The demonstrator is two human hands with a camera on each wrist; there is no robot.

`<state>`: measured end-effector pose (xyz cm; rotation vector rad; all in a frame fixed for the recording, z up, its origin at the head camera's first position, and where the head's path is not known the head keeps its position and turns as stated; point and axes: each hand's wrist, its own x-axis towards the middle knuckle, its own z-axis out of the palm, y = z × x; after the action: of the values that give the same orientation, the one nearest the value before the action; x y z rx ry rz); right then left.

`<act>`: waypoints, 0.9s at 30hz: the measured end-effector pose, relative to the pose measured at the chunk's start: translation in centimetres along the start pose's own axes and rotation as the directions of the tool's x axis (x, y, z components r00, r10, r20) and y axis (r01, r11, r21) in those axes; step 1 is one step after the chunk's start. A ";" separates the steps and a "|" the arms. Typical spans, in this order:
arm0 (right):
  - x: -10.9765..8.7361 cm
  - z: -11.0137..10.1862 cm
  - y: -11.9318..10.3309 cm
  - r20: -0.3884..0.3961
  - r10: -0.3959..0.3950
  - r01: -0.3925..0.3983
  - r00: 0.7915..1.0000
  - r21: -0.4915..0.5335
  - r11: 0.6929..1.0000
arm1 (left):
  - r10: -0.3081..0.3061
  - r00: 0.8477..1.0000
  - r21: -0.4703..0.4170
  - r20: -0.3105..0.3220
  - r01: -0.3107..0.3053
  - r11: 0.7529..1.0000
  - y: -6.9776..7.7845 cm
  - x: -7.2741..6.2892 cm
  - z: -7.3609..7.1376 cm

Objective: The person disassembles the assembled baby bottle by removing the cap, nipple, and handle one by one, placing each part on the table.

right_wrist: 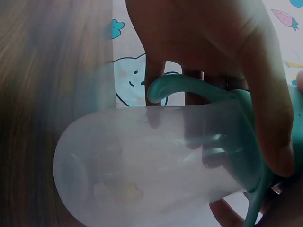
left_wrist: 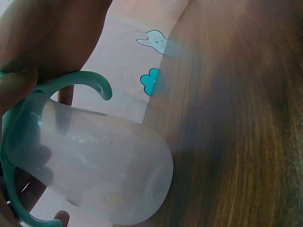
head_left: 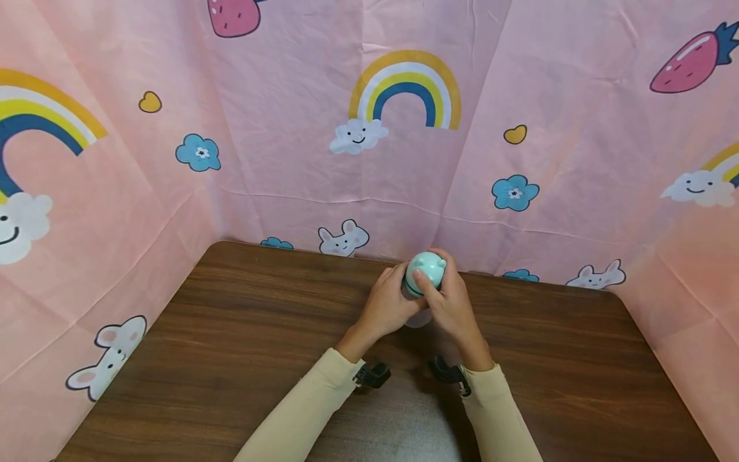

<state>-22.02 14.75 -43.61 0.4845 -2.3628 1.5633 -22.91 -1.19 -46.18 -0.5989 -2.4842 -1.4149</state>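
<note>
A baby bottle with a mint-green domed cap [head_left: 426, 268] that has small ear-like bumps is between both hands near the table's back edge. Its clear, frosted body [right_wrist: 137, 165] points down toward the tabletop; whether the base touches it I cannot tell. Curved green handles [left_wrist: 90, 80] stick out from the collar at its top. The left hand [head_left: 387, 301] grips the bottle around the collar from the left. From the right, the right hand [head_left: 453, 301] holds the upper part, its thumb on the cap. Some fingers are hidden behind the bottle.
A dark wood-grain table [head_left: 260, 333] spreads around the hands. Pink cloth [head_left: 277, 128] printed with rainbows, rabbits and flowers hangs behind it and on both sides. Black wrist straps [head_left: 374, 375] sit over the beige sleeves [head_left: 312, 410].
</note>
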 end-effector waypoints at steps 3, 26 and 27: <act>0.0 0.2 -0.1 -0.011 0.000 0.000 1.000 -0.010 1.000 | 0.007 1.000 -0.002 -0.010 -0.007 1.000 -0.1 0.0 0.1; 0.1 0.7 -0.1 -0.129 -0.021 0.004 0.991 -0.130 0.991 | 0.017 0.999 -0.013 -0.049 -0.018 1.000 0.0 0.0 0.2; 0.0 0.7 -0.1 -0.134 -0.019 0.002 0.991 -0.132 0.991 | 0.014 0.999 -0.016 -0.046 -0.015 1.000 0.0 0.0 0.2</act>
<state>-22.03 14.05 -43.79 0.3502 -2.3367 1.3789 -22.89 -0.99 -46.27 -0.5798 -2.4302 -1.4280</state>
